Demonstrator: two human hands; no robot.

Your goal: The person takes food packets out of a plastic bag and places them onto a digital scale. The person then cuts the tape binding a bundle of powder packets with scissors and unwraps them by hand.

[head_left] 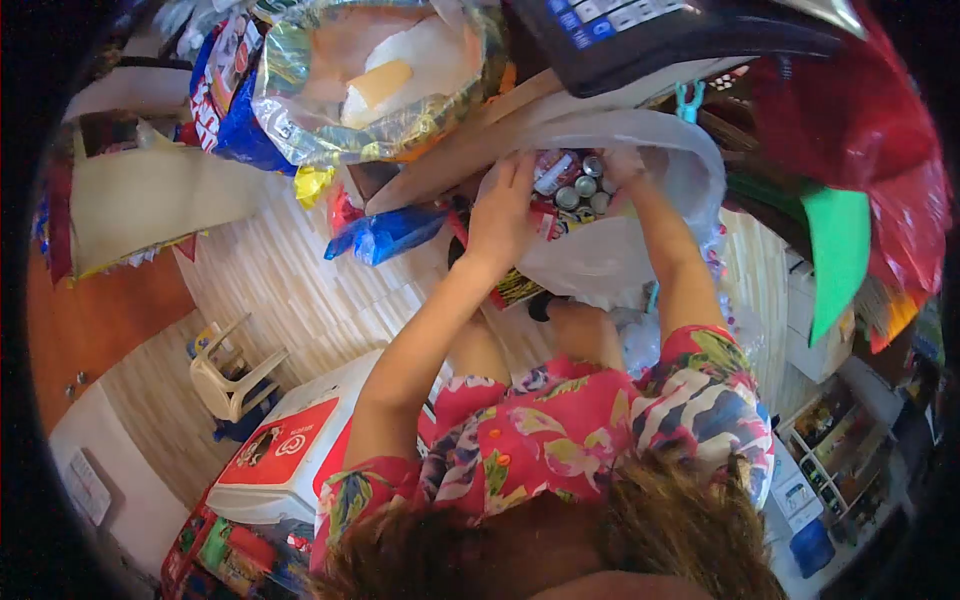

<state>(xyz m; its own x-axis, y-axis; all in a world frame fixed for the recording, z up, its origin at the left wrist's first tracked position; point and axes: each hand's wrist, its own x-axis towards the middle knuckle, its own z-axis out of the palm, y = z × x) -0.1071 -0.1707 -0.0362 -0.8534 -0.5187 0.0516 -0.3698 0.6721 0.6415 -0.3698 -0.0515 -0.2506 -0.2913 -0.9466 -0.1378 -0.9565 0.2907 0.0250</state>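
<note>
A white plastic bag (585, 262) hangs wide open below the wooden edge, in front of my body. Inside lie several small cans (585, 186) with silver ends, along with red and yellow packets (560, 225). My left hand (503, 205) is at the bag's left rim, its fingers bent over the edge and the thumb hidden. My right hand (628, 168) reaches into the bag from the right, next to the cans. Its fingertips are blurred and partly hidden, so whether it grips a can does not show.
A clear-lined container (300, 125) with white powder and a scoop (378, 92) stands at upper left. A large-key calculator (690, 40) sits at the top. Blue plastic (390, 235) lies left of the bag; a white-and-red freezer (290, 440) and beige chair (235, 375) are lower left.
</note>
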